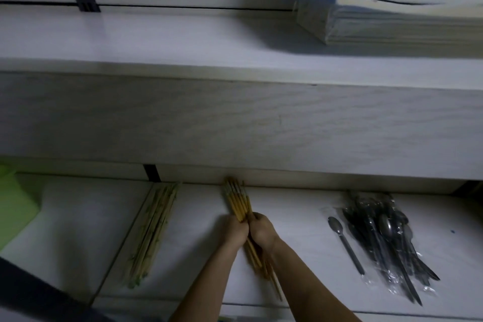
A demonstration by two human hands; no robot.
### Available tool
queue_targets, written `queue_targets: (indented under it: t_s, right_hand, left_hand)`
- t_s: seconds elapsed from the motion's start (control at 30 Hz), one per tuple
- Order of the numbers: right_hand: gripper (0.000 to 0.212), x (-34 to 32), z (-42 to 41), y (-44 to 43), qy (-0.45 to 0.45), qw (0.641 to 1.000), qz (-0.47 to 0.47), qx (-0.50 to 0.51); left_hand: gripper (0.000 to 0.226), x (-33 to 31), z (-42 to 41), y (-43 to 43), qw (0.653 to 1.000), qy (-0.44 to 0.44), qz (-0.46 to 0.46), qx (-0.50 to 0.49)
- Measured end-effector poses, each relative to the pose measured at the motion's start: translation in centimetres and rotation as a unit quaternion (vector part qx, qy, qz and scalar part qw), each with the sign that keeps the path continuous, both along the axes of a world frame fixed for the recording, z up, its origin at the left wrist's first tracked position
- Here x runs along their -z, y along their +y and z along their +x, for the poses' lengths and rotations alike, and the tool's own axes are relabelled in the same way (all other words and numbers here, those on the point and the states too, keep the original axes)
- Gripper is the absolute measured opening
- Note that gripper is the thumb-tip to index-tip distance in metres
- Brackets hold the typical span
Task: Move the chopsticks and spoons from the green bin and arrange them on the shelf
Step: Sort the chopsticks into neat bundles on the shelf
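A: Both forearms cross the shelf's front edge. The left hand (236, 230) and right hand (263, 230) meet mid-shelf, fingers curled round the yellow chopsticks (238, 204), clamping the bundle from either side.

B: Lifted or lying?

A: Lying on the shelf (300, 230), as far as I can tell. The tips point at the back edge and nearly reach it, and the butts run toward the front edge under the wrists. I judge the bundle is being squared up.

B: What else is placed?

A: Toward the left end, a pale chopstick bundle (154, 230) lies front to back, apart from the hands. Toward the right end are bagged spoons (386, 240), with one loose spoon (345, 243) just beside them.

B: And the bin?

A: Only a green corner of the bin (13, 206) shows at the shelf's left end. Its inside is hidden, so I cannot say what is left in it.

B: So how far along?

A: Well along, I'd judge: three groups are down and the middle one is not yet let go. The spoons look heaped, not arranged, and may need tidying.
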State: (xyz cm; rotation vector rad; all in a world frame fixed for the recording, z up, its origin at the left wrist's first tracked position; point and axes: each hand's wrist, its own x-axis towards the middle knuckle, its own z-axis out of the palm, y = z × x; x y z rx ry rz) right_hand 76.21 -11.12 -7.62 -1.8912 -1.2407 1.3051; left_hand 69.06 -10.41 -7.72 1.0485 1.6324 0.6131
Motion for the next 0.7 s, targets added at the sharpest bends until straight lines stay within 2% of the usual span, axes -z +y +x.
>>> queue_targets:
  t_s: [0.23,0.33,0.47,0.57,0.63,0.7]
  right_hand:
    - [0.035,0.0,-0.5,-0.7,0.087,0.995,0.026,0.042]
    - [0.035,-0.4,-0.8,-1.3,0.072,0.995,0.059,0.03]
    - [0.035,-0.9,-0.9,-2.1,-0.002,0.992,0.117,-0.036]
    - [0.031,-2.2,-0.8,-2.6,-0.12,0.973,0.113,-0.161]
    - [0.033,-3.3,-0.8,-2.7,-0.192,0.949,0.121,-0.219]
    - [0.033,-4.9,-0.3,-3.2,-0.236,0.931,0.138,-0.243]
  left_hand:
    - [0.028,1.9,0.6,-0.4,0.979,-0.185,-0.065,-0.053]
    - [0.039,0.0,0.3,-1.4,0.953,-0.272,-0.081,-0.105]
    - [0.047,-0.5,-0.4,-2.2,0.91,-0.387,-0.067,-0.131]
    - [0.037,-0.9,-0.6,-2.5,0.862,-0.469,-0.111,-0.155]
    - [0.049,-0.9,-0.7,-2.1,0.85,-0.483,-0.119,-0.176]
    - [0.045,-1.5,-1.0,-1.9,0.848,-0.477,-0.109,-0.203]
